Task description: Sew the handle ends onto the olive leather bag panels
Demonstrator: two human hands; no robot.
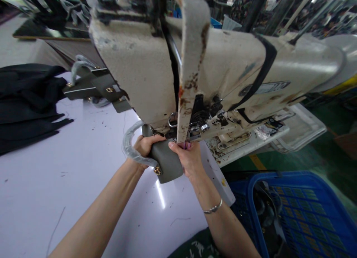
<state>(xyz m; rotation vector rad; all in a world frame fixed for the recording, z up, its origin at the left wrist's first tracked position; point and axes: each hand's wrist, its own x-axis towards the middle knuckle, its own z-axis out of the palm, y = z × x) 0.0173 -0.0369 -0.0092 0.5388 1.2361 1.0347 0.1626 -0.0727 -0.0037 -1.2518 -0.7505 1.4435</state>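
Big worn cream sewing machine fills the top, its head hanging over the right edge of the white table. Blue plastic crate on the floor past the table's right edge. Black cloth pile at the table's left edge. Grey bag parts with gold fittings near the far edge, partly behind the machine.

Grey bag held up under the machine head, near the right edge. Its long axis runs from the needle area down toward the person, lower end pointing at the near edge; top end hidden by the machine. Plastic-wrapped handle loops out to the left.

Left hand is closed around the bag's left side by the handle. Right hand is closed on its right side, fingers at the needle area. Hands close, with the bag between them. Gold clasp at the bag's lower left. Silver bracelet on the right wrist.
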